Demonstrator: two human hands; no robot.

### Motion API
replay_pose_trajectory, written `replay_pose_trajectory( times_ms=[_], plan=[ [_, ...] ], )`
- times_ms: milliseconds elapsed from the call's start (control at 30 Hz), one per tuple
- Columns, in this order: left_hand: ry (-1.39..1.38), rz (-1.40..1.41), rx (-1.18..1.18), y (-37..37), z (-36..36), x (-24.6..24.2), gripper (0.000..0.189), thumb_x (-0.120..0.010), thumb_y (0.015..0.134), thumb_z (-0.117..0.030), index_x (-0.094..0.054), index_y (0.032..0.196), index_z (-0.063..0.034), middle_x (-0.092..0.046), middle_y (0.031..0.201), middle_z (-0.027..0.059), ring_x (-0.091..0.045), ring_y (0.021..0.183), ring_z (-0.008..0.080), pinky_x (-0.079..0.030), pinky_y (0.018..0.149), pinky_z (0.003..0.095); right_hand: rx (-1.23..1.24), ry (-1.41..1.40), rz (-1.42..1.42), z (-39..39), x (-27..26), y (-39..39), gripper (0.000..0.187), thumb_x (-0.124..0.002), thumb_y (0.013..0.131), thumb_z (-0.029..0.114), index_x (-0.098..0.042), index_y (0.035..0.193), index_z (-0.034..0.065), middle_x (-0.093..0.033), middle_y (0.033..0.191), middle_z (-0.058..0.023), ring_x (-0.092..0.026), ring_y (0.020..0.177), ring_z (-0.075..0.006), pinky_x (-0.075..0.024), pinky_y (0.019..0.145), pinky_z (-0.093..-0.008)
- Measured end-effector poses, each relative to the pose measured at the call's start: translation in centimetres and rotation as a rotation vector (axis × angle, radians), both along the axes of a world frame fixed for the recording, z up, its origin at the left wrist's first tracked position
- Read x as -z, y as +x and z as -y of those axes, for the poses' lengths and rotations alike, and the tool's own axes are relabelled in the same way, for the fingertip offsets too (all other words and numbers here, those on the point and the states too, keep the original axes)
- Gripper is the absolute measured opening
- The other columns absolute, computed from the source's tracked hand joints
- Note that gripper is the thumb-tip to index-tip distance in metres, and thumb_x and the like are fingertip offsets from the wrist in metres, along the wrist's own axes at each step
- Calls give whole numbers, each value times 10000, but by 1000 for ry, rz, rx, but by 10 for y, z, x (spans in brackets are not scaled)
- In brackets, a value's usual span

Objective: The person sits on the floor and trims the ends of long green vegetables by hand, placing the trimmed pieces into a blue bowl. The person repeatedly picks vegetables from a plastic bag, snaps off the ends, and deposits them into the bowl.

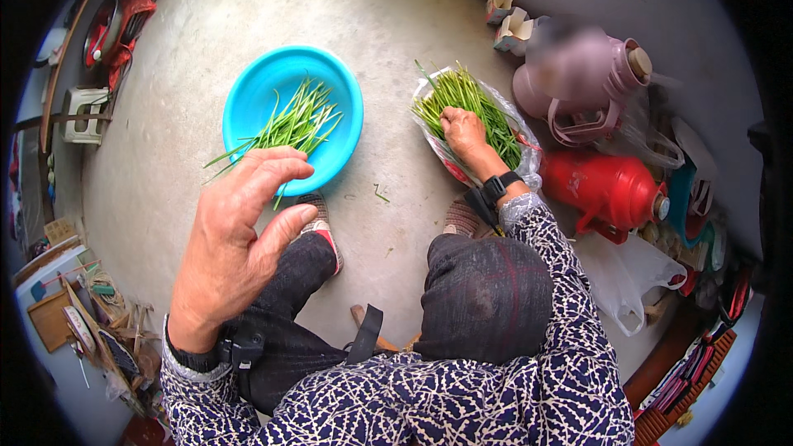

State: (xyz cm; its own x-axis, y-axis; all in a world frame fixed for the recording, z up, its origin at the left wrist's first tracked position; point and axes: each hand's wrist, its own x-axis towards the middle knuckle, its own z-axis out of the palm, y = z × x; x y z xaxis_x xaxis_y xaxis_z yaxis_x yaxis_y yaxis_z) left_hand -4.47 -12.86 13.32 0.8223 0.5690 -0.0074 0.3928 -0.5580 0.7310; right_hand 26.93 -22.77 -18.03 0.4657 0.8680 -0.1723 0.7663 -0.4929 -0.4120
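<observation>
My left hand (232, 229) is raised over my left knee, in front of the near rim of a blue plastic basin (251, 83). Its thumb and fingers are apart, with nothing seen between them. Loose green garlic chives (300, 114) lie in the basin, some blades poking over its rim; the hand hides part of them. My right hand (463, 130) reaches into a thick bundle of garlic chives (502, 130) in an opened plastic bag (530, 161) on the floor. Its curled fingers pinch at the stalks, the fingertips partly hidden among them.
A pink thermos flask (570, 74) and a red one (598, 189) lie right of the bag. Small open cartons (514, 31) stand beyond. A white plastic bag (619, 272) lies near my right knee. Chive scraps (381, 193) lie on the concrete floor (384, 136) between my feet.
</observation>
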Motion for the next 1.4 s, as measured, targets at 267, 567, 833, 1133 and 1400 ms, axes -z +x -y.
replay_pose_trajectory(
  times_ms=[267,567,833,1133,1400],
  plan=[
    [-75,-33,-34,-4,10,-15,315,-715,772,-76,-617,1058,13,-627,1109,174,-606,1054,322,-464,917,371,-11,-153,23,5,7,-6,173,-622,776,251,-671,818,91,-686,822,-154,-662,816,-357,-520,723,-464],
    [-52,-26,-10,-6,16,-20,324,-719,769,-75,-612,1059,20,-620,1099,189,-607,1046,342,-477,897,377,22,-101,-10,23,-1,-11,143,-594,814,221,-640,832,87,-674,834,-163,-649,804,-369,-504,691,-471],
    [-57,-52,14,-7,20,-26,323,-711,766,-70,-611,1061,14,-617,1099,183,-608,1029,346,-483,889,382,59,28,151,35,6,-8,154,-561,852,216,-594,816,71,-666,779,-173,-648,728,-401,-508,649,-514],
    [-87,-113,20,-11,25,-34,346,-713,802,-180,-628,1080,8,-629,1148,158,-610,1071,291,-458,938,363,30,-35,150,41,-12,-19,133,-607,834,231,-615,857,100,-676,824,-122,-658,797,-341,-513,690,-455],
    [-105,-108,24,-13,26,-36,356,-720,782,-154,-619,1083,8,-621,1159,159,-608,1069,302,-459,931,364,103,-60,317,47,-18,-1,175,-631,805,238,-577,796,72,-670,787,-151,-662,734,-347,-522,638,-469]
  ],
)
